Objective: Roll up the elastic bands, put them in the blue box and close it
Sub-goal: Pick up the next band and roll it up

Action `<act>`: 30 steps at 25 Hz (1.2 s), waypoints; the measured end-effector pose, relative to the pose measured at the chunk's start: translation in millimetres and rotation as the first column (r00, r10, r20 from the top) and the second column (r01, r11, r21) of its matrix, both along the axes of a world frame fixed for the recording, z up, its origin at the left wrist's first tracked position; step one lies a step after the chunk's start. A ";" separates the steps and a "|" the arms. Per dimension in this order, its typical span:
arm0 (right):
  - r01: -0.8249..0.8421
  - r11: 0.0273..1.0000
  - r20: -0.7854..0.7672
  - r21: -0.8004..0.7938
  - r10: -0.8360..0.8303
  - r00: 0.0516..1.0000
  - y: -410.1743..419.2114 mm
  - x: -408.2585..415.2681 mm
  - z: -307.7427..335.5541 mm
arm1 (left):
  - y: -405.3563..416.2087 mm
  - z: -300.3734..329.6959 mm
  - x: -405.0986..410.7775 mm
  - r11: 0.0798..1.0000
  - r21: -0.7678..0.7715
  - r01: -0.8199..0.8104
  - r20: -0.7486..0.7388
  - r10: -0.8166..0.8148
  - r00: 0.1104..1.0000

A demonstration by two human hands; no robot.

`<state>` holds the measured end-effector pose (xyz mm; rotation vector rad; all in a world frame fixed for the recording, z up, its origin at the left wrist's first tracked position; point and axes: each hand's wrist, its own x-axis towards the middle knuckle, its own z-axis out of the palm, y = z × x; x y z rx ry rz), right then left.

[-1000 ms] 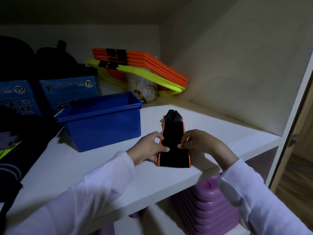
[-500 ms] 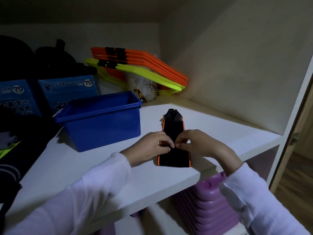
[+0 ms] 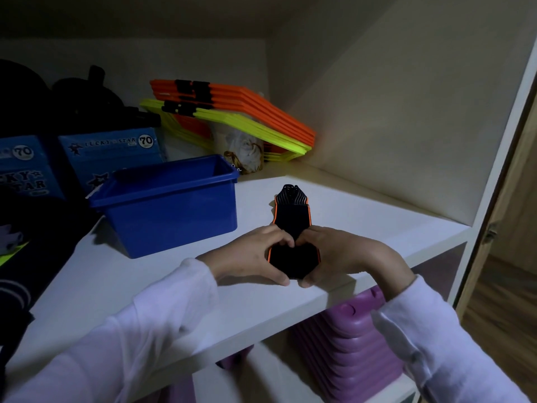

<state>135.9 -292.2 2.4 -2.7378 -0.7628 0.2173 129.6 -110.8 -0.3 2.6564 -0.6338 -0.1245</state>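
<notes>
A black elastic band [image 3: 292, 219] with orange edges lies flat on the white shelf [image 3: 145, 286], pointing away from me. Its near end is rolled into a thick fold. My left hand [image 3: 250, 257] grips that fold from the left, thumb underneath and fingers curled over the top. From the right, my right hand [image 3: 345, 254] holds the same fold, and the fingertips of both hands meet over the middle. The blue box [image 3: 171, 205] stands open to the left of the band, and no lid shows.
Light-blue cartons [image 3: 107, 152] and dark items stand behind and left of the box. Orange and yellow flat frames [image 3: 247, 112] lean in the back corner over a white bag [image 3: 244, 149]. A purple stack [image 3: 348, 344] sits on the shelf below. The cupboard's side wall rises on the right.
Both hands closed in from the band's edges over its near end and curled round it. The near end went from flat to a bunched roll.
</notes>
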 end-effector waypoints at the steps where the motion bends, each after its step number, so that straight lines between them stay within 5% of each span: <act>1: 0.002 1.000 0.003 0.016 -0.002 1.000 0.1 -0.4 0.3 | 0.6 -1.6 -0.5 1.000 0.004 0.004 0.031 -0.004 1.000; 7: 0.019 0.987 -0.018 0.161 -0.016 1.000 -2.6 2.0 3.8 | -1.1 -2.2 2.0 0.999 -0.028 -0.025 0.149 0.028 0.988; 14: 0.099 0.850 -0.112 0.517 -0.048 0.993 -16.1 24.1 -5.5 | -2.2 -7.6 14.6 0.783 -0.565 -0.261 -0.154 0.210 0.965; 18: 0.215 0.785 -0.192 0.581 -0.124 0.973 -15.8 41.0 -20.8 | -7.5 -9.3 25.2 0.770 -0.542 -0.337 -0.219 0.257 0.941; 30: 0.383 0.840 -0.282 0.384 -0.288 0.915 -1.8 52.2 -10.9 | -27.3 -21.5 45.8 0.714 -0.449 -0.537 -0.372 0.397 0.839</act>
